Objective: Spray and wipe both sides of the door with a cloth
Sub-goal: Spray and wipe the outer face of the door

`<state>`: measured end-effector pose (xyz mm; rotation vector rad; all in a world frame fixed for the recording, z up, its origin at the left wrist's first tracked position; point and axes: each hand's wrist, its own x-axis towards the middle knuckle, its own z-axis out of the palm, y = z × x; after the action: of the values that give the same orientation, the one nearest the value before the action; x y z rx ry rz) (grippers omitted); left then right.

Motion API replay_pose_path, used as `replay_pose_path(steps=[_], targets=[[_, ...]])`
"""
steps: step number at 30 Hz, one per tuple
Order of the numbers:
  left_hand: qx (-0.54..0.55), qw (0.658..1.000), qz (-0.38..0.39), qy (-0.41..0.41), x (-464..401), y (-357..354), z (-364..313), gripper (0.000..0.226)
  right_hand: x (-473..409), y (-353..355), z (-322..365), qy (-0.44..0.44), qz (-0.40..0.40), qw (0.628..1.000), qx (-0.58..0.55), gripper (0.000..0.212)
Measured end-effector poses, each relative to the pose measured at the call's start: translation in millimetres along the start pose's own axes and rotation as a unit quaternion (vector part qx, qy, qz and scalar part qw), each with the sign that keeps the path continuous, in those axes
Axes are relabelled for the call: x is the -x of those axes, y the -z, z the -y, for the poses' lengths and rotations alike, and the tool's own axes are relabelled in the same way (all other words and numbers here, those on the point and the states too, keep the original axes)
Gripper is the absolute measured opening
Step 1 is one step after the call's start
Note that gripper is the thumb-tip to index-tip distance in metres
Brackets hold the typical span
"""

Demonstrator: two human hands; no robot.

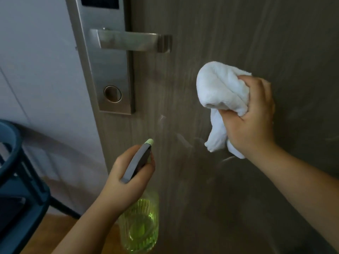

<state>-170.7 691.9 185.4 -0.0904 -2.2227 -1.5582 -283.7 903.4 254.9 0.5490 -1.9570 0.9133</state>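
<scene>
The brown door [229,43] fills most of the view, with wet streaks low on its face. The right hand [251,116] has its fingers clamped on a bunched white cloth [220,92] held up against the door. The left hand [128,173] grips a green spray bottle [141,228], fingers curled round its grey head, nozzle pointing at the door. A metal handle [128,40] sits on a lock plate [110,74] upper left; a dark blue chair [16,171] stands beside a white wall [36,70]

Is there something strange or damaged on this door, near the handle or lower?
No damage shows. Pale wet streaks cross the door below the lock plate, between the spray bottle and the cloth: probably unwiped spray.
</scene>
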Motion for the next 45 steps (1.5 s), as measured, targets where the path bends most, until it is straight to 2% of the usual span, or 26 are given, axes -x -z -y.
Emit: replay_pose_path(steps=[2, 4, 6, 8, 10, 12, 14, 16, 20, 23, 24, 25, 26, 27, 29, 31, 34, 37, 38, 39, 41, 45], targets=[[-0.002, 1.0, -0.012, -0.004, -3, -1, 7, 0.005, 1, -4, -1, 0.019, -0.017, 1.0, 0.001, 0.048], [0.01, 0.999, -0.03, -0.039, 9, -6, 16, 0.006, 8, -9, 1, 0.081, -0.052, 0.995, 0.021, 0.046], [0.037, 0.998, -0.052, -0.016, 6, -2, 12, 0.016, -8, -17, 14, 0.135, -0.051, 0.987, 0.068, 0.045], [0.011, 0.998, -0.056, 0.027, -11, 3, 38, 0.017, -12, -28, 25, 0.206, -0.063, 0.969, 0.125, 0.045], [-0.001, 0.997, -0.009, 0.078, -28, 22, 85, 0.024, -9, -46, 35, 0.259, -0.045, 0.948, 0.178, 0.049], [0.079, 0.992, -0.012, 0.099, -55, 32, 128, 0.032, -1, -65, 39, 0.283, -0.033, 0.935, 0.211, 0.054], [0.076, 0.992, -0.064, 0.08, -58, 23, 117, 0.033, 10, -79, 36, 0.295, -0.034, 0.931, 0.211, 0.054], [0.074, 0.99, -0.104, 0.065, -60, 14, 105, 0.044, 27, -92, 30, 0.327, -0.021, 0.921, 0.212, 0.054], [0.073, 0.986, -0.097, 0.117, -51, 23, 120, 0.024, 61, -108, 12, 0.396, 0.022, 0.891, 0.219, 0.049], [0.048, 0.987, -0.1, 0.114, -56, 18, 116, 0.025, 79, -110, -4, 0.429, 0.054, 0.873, 0.226, 0.041], [0.032, 0.988, -0.094, 0.121, -56, 12, 109, 0.028, 82, -110, -10, 0.443, 0.056, 0.864, 0.231, 0.043], [-0.011, 0.986, -0.056, 0.156, -52, 6, 98, 0.041, 84, -108, -14, 0.457, 0.054, 0.855, 0.238, 0.045], [-0.033, 0.988, -0.028, 0.151, -47, 5, 97, 0.057, 82, -105, -17, 0.467, 0.046, 0.849, 0.243, 0.049], [-0.025, 0.99, -0.045, 0.132, -45, 3, 97, 0.058, 76, -101, -17, 0.467, 0.033, 0.849, 0.244, 0.052], [-0.003, 0.995, -0.088, 0.057, -44, -1, 94, 0.029, 55, -88, -9, 0.439, 0.012, 0.864, 0.246, 0.055], [-0.035, 0.995, -0.058, 0.07, -44, -3, 95, 0.034, 24, -72, 3, 0.4, -0.015, 0.881, 0.253, 0.057], [0.023, 0.998, -0.055, -0.038, -35, -7, 86, 0.018, -18, -46, 22, 0.352, -0.034, 0.895, 0.271, 0.058], [0.005, 0.999, -0.012, -0.038, -33, -10, 83, 0.048, -33, -39, 30, 0.316, -0.023, 0.902, 0.294, 0.053], [0.013, 0.999, -0.019, -0.046, -34, -13, 80, 0.04, -30, -42, 30, 0.309, -0.029, 0.908, 0.28, 0.052], [0.037, 0.997, -0.031, -0.067, -34, -13, 80, 0.03, -24, -46, 29, 0.305, -0.031, 0.915, 0.262, 0.052], [0.067, 0.994, -0.052, -0.07, -37, -13, 79, 0.028, -7, -59, 24, 0.317, -0.02, 0.917, 0.241, 0.053], [0.087, 0.991, -0.081, -0.067, -36, -22, 80, 0.027, 36, -80, 4, 0.383, 0.014, 0.889, 0.25, 0.064]])
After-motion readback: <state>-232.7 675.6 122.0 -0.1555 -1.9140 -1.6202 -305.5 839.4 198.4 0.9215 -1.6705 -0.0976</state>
